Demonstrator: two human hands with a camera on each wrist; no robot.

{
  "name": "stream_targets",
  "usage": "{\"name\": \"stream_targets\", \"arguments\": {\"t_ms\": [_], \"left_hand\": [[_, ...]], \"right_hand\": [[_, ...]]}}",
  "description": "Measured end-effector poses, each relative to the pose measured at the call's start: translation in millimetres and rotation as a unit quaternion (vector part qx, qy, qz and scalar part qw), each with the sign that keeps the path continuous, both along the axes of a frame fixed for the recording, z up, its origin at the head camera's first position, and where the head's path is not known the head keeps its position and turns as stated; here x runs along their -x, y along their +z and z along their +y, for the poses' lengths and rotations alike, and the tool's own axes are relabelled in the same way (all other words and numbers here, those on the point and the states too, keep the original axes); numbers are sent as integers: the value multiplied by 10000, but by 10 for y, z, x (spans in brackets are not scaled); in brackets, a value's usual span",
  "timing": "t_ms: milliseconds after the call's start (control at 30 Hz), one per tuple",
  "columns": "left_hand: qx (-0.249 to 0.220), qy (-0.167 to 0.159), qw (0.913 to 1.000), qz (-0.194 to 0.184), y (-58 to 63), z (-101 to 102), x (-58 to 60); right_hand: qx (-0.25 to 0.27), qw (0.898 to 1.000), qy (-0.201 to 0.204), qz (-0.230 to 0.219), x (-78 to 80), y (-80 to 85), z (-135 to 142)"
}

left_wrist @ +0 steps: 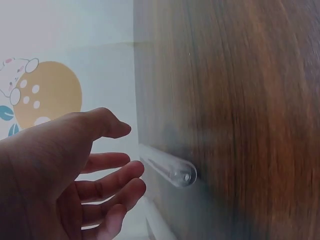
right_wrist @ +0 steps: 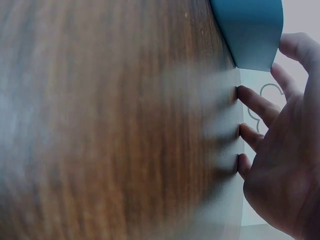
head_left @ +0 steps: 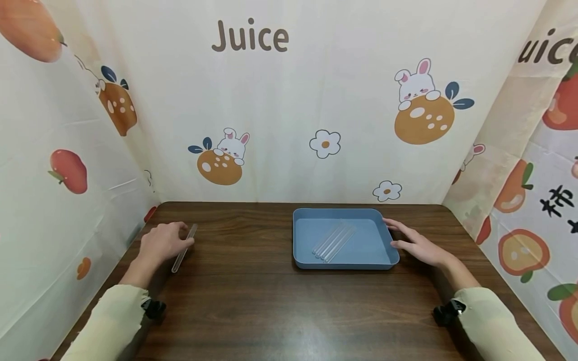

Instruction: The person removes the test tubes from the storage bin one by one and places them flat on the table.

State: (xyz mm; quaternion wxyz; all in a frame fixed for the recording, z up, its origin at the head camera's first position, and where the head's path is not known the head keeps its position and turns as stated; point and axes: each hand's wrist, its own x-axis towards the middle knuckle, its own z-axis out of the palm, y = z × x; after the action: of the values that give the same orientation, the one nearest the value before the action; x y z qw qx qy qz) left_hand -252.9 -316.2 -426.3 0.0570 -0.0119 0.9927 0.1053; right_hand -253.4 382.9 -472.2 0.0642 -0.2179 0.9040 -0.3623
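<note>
On the left of the table, my left hand hovers at a clear glass test tube lying on the wood. In the left wrist view the thumb and fingers are loosely bent, with a gap between them, and the tube's rounded end points towards the camera. A second pale, slender shape shows below it there. A blue tray holds several clear tubes lying side by side. My right hand touches the tray's right side with thumb and forefinger; its other fingertips rest on the table.
The dark wooden table runs back to a pale curtain printed with fruit, rabbits and flowers. More curtain hangs along the left and right sides. A black wrist camera sits on the left sleeve, another on the right.
</note>
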Motion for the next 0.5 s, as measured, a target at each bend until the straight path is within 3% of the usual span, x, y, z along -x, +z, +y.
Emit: {"name": "stream_targets", "arguments": {"t_ms": [500], "left_hand": [[15, -388, 9989, 251, -49, 239, 89]], "right_hand": [[-15, 10000, -49, -42, 21, -40, 23]]}}
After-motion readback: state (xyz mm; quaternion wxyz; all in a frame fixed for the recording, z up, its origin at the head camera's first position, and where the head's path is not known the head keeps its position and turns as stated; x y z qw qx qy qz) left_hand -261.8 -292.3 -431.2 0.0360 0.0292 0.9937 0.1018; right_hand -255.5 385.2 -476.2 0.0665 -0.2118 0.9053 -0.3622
